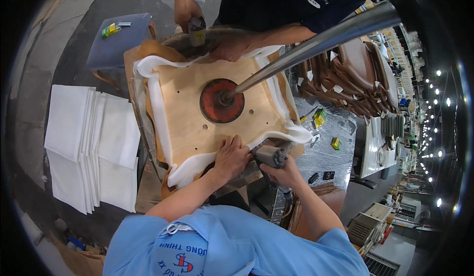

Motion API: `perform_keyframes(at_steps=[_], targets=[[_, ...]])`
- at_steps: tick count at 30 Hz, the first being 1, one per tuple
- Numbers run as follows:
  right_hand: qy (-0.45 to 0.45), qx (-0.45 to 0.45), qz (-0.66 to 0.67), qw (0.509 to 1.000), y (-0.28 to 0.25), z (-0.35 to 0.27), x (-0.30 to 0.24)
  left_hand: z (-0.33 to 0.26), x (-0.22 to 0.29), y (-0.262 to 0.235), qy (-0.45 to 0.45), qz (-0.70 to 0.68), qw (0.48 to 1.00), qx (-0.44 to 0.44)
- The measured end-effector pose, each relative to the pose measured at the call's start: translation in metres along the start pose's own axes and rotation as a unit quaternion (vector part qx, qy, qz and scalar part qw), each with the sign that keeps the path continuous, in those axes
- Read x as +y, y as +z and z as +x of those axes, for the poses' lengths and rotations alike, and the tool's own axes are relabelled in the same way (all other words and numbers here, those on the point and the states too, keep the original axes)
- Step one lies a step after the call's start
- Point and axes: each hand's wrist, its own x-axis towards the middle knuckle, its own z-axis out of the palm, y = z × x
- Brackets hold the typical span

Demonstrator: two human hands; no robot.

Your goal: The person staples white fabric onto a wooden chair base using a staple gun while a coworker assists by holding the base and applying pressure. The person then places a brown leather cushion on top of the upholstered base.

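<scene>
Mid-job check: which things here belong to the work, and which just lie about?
In use:
wooden panel
white padding
brown cover
red disc
grey tool in right hand

Apparently lying about:
stacked white sheets
piled brown pieces
blue seat
small black case

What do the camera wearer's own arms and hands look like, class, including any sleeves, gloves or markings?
The left sleeve and right sleeve are short and light blue, with no markings visible, leaving the forearms bare. The left hand and right hand are ungloved; no watch or bracelet shows.
</scene>
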Motion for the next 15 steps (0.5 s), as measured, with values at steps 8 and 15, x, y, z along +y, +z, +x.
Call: perform_keyframes(at_steps=[8,15], targets=[[-0.121,0.049,-0.082,0.988,0.011,0.007,0.003,0.003,0.000,-0.001,0.005,0.010,1.000,-0.018],[-0.029,0.050,-0.044,0.997,0.015,-0.010,-0.009,-0.010,-0.004,-0.016,0.045,0.014,0.999,-0.013]])
